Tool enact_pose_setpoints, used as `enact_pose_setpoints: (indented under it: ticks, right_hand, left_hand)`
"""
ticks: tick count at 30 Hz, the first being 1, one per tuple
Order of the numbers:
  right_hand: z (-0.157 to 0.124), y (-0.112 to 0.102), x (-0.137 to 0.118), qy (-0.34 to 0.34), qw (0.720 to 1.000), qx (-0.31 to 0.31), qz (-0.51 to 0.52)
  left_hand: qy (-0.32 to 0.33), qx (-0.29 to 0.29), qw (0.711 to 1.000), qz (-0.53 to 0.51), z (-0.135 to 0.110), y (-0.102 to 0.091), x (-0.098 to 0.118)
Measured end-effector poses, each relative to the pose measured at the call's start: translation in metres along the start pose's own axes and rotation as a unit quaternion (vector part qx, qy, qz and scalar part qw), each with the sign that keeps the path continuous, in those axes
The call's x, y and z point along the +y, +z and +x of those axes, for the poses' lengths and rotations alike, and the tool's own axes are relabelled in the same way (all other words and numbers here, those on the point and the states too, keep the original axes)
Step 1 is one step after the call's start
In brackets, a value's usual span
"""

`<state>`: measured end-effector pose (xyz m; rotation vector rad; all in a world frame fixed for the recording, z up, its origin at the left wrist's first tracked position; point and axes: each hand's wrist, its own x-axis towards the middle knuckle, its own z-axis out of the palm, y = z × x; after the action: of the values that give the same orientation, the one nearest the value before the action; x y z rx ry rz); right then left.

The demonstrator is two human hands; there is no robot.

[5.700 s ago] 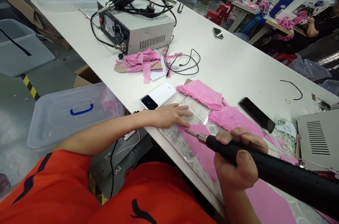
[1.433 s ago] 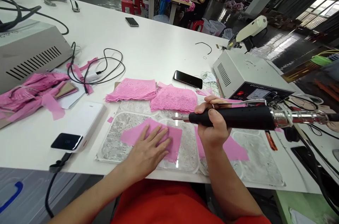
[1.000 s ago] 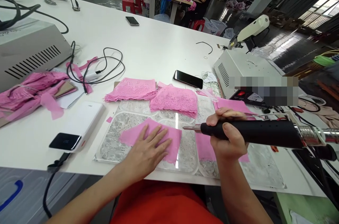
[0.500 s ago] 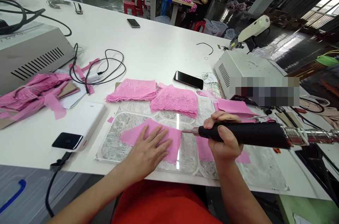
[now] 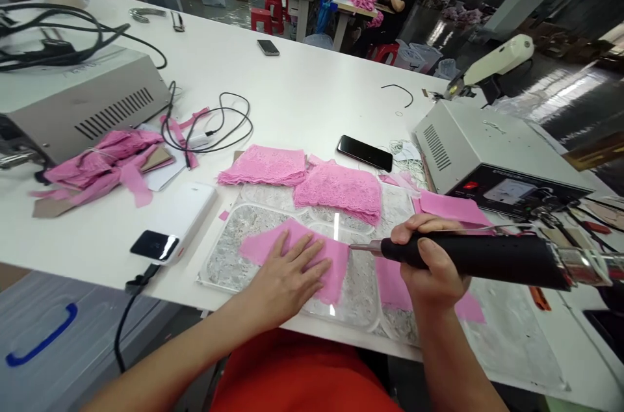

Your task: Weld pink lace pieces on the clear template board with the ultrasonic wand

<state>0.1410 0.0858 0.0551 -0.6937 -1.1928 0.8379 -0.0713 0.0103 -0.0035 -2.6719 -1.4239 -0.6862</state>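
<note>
pink fabric (image 5: 340, 261) | flat on clear panel (image 5: 363, 305) | black-handled tool (image 5: 480, 256) | near level, tip at fabric's corner

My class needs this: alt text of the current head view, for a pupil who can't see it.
A person's left hand lies flat on a pink fabric piece, while the right hand grips a black tool, its tip at the fabric's edge. Farther back are two stacks of pink lace and a black phone.

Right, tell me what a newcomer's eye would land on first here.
Probably the black tool in the right hand, its tip at the edge of the pink piece under the left hand. Then the pink stacks beyond it, and the grey box on the right.
</note>
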Motion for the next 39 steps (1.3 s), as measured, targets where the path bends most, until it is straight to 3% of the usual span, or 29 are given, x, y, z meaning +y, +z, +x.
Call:
enact_pose_setpoints:
  ticks: [3, 7, 12, 16, 26, 39]
  right_hand:
    - [0.005, 0.009, -0.001, -0.01, 1.0, 0.011, 0.019]
    - [0.011, 0.037, 0.002, 0.004, 0.999, 0.013, 0.049]
    - [0.006, 0.074, 0.015, 0.034, 0.997, -0.022, 0.07]
    - [0.0, 0.09, 0.027, 0.034, 0.996, -0.055, 0.064]
    - [-0.002, 0.097, 0.033, 0.035, 0.996, -0.062, 0.058]
    - [-0.002, 0.097, 0.036, 0.031, 0.996, -0.069, 0.054]
  left_hand:
    - [-0.001, 0.002, 1.0, -0.008, 0.0, -0.002, 0.002]
    - [-0.006, 0.03, 1.0, 0.002, -0.001, -0.008, 0.003]
    - [-0.037, 0.08, 0.995, 0.049, -0.016, -0.017, -0.003]
    - [-0.081, 0.098, 0.989, 0.074, -0.034, -0.021, -0.009]
    - [-0.139, 0.135, 0.976, 0.097, -0.058, -0.025, -0.016]
    - [-0.153, 0.132, 0.974, 0.099, -0.067, -0.025, -0.017]
